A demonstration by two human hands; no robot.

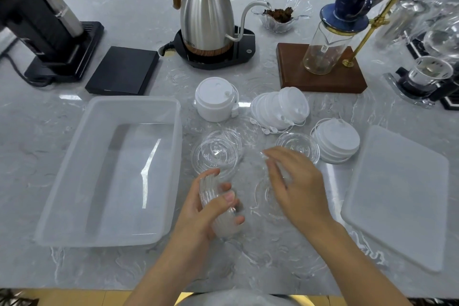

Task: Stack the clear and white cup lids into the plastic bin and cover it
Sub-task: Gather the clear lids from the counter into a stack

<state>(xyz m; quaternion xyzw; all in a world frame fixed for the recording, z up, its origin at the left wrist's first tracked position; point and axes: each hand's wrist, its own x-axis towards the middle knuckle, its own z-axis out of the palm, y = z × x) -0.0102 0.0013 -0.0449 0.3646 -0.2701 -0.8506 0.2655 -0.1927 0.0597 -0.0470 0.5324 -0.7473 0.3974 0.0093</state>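
Left hand (pixel 211 208) gripping stacked clear lids (pixel 218 206) beside empty plastic bin (pixel 82 218); right hand (pixel 295 186) spread wide right of bin, holding nothing

Clear lids (pixel 214 156), white lids (pixel 280 107), translucent bin (pixel 74 156), grey-veined marble counter (pixel 37 131)

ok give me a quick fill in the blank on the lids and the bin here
1. The plastic bin holds ____ lids.
2. The left hand grips a stack of ____ lids.
3. The bin cover lies on the ____ side of the counter.

Missing words: no; clear; right
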